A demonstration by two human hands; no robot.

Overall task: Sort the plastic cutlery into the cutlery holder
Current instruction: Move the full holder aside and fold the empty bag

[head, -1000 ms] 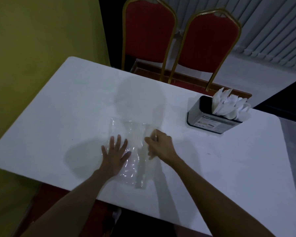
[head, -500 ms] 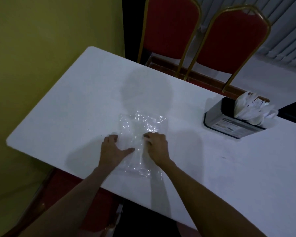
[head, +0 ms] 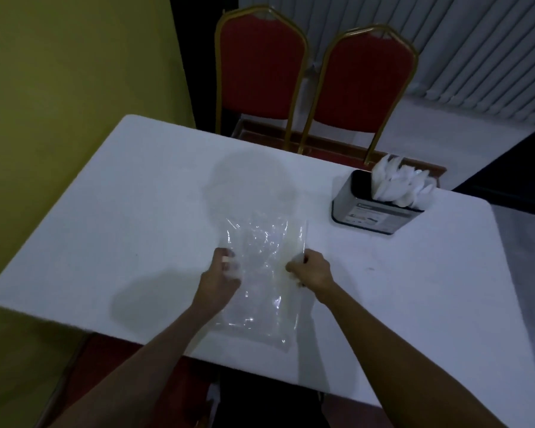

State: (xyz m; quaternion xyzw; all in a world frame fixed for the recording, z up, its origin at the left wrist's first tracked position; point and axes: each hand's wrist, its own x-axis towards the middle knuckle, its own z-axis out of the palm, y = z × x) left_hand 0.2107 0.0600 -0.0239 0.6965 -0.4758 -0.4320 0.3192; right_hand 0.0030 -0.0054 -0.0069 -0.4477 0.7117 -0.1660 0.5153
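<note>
Slippage risk: left hand [head: 221, 273] and right hand [head: 311, 270] hold the clear bag [head: 260, 242], fingers curled on its sides. Slick film may slide off the table [head: 136, 196] at its near edge.

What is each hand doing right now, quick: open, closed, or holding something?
Left hand: fingers curled, gripping the left side of the clear crinkled plastic bag.
Right hand: curled, gripping the bag's right edge.

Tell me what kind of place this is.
Probably a banquet or function hall: two red-padded, gold-framed banquet chairs behind a white rectangular table, and a grey rectangular cutlery holder stocked with white plastic cutlery, catering-style.
</note>
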